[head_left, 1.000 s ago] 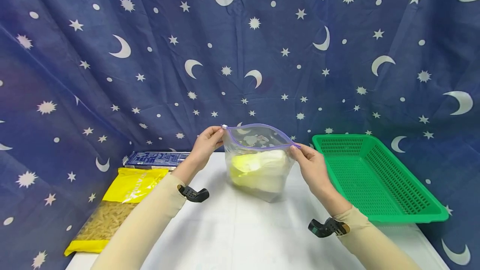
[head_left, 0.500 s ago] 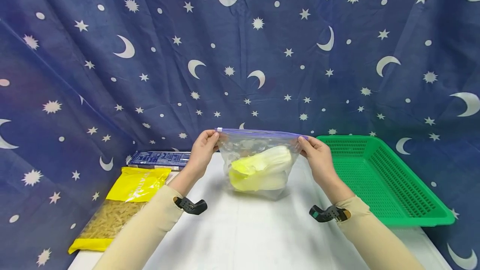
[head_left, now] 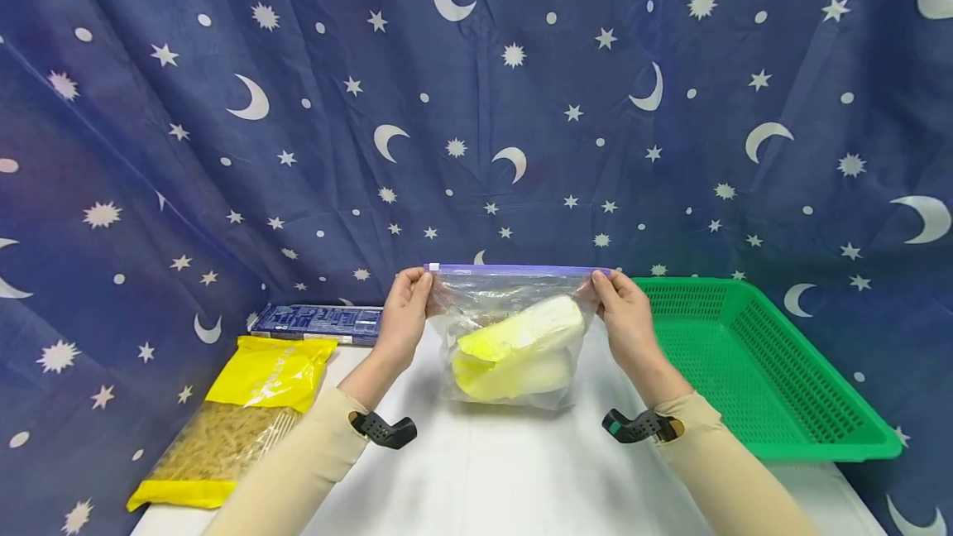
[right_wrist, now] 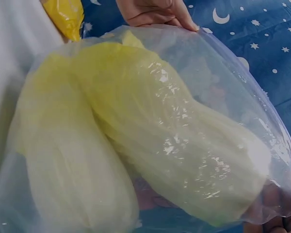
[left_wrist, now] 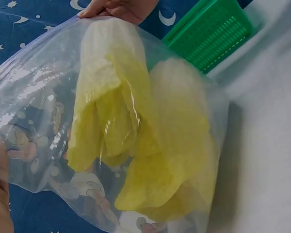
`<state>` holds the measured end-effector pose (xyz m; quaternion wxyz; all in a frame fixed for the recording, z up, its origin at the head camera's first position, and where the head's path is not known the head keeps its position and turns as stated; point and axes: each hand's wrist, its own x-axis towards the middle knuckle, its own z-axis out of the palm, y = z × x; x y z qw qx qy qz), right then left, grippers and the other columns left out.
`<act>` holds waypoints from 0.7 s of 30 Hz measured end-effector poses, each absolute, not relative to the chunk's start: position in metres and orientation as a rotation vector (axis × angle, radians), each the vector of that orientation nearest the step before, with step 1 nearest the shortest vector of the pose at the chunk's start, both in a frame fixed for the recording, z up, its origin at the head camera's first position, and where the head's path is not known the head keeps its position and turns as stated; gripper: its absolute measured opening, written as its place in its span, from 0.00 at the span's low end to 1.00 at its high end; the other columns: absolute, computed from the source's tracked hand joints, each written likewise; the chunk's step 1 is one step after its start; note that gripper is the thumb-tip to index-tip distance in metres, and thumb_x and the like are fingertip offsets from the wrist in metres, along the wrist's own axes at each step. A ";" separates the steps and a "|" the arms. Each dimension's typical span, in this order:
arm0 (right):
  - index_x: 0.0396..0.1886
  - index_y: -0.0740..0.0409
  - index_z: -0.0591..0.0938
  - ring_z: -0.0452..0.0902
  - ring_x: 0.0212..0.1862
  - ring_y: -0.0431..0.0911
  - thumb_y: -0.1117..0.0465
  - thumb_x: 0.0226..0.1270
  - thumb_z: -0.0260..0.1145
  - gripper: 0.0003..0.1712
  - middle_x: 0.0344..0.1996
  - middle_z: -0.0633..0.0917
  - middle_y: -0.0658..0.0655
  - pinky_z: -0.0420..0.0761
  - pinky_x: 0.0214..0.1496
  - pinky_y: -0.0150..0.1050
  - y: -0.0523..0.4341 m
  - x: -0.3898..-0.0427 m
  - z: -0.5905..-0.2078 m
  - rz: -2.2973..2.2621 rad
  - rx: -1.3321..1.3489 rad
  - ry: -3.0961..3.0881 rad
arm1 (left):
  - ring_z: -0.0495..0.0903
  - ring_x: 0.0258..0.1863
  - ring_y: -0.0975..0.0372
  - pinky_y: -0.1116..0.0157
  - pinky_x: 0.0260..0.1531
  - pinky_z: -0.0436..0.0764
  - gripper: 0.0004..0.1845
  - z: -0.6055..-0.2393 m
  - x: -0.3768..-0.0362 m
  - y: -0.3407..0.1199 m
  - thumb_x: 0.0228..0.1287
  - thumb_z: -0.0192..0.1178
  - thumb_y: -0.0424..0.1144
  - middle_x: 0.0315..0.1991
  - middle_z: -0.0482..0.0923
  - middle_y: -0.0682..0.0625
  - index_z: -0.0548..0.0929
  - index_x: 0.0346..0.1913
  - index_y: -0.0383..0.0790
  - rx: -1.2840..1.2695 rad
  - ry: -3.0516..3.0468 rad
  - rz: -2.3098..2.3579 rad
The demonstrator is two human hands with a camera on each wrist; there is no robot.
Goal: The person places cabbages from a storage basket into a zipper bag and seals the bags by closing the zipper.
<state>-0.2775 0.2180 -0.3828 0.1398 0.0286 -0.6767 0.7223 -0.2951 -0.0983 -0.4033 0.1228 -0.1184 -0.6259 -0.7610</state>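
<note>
Left hand (head_left: 405,313) and right hand (head_left: 629,317) pinch opposite top corners of a clear zip bag (head_left: 514,337) holding pale cabbage (head_left: 521,346), over the white worktop (head_left: 506,470). Its strip looks pulled flat; sealing appears unfinished. Green basket (head_left: 752,370) at 3 o'clock.

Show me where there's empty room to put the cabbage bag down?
The white table is bare between the two sleeves, in front of the bag. The green basket looks empty too. The left side is crowded by the yellow pasta packet and blue box.
</note>
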 end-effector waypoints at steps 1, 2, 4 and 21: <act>0.46 0.64 0.80 0.78 0.44 0.42 0.51 0.80 0.59 0.18 0.38 0.82 0.50 0.80 0.45 0.30 0.217 -0.277 -0.384 2.089 0.071 -1.946 | 0.83 0.39 0.63 0.69 0.39 0.84 0.10 -0.405 -0.295 -0.098 0.83 0.47 0.40 0.42 0.81 0.49 0.70 0.56 0.36 -0.343 -1.825 -2.223; 0.46 0.63 0.80 0.77 0.43 0.41 0.52 0.80 0.58 0.17 0.37 0.82 0.49 0.79 0.44 0.29 0.216 -0.277 -0.385 2.089 0.061 -1.938 | 0.83 0.39 0.64 0.69 0.39 0.84 0.10 -0.407 -0.294 -0.098 0.83 0.47 0.40 0.42 0.81 0.49 0.70 0.56 0.36 -0.339 -1.825 -2.225; 0.45 0.63 0.80 0.76 0.41 0.41 0.53 0.80 0.59 0.16 0.36 0.81 0.49 0.78 0.41 0.29 0.214 -0.277 -0.388 2.102 0.032 -1.913 | 0.83 0.38 0.63 0.69 0.38 0.84 0.10 -0.409 -0.292 -0.098 0.83 0.47 0.40 0.42 0.80 0.49 0.70 0.55 0.36 -0.334 -1.817 -2.233; 0.46 0.67 0.77 0.77 0.37 0.40 0.56 0.81 0.57 0.15 0.32 0.82 0.48 0.79 0.40 0.28 0.215 -0.280 -0.393 2.111 0.004 -1.905 | 0.85 0.38 0.60 0.65 0.41 0.86 0.10 -0.412 -0.290 -0.099 0.83 0.47 0.38 0.41 0.80 0.47 0.72 0.55 0.35 -0.310 -1.912 -2.260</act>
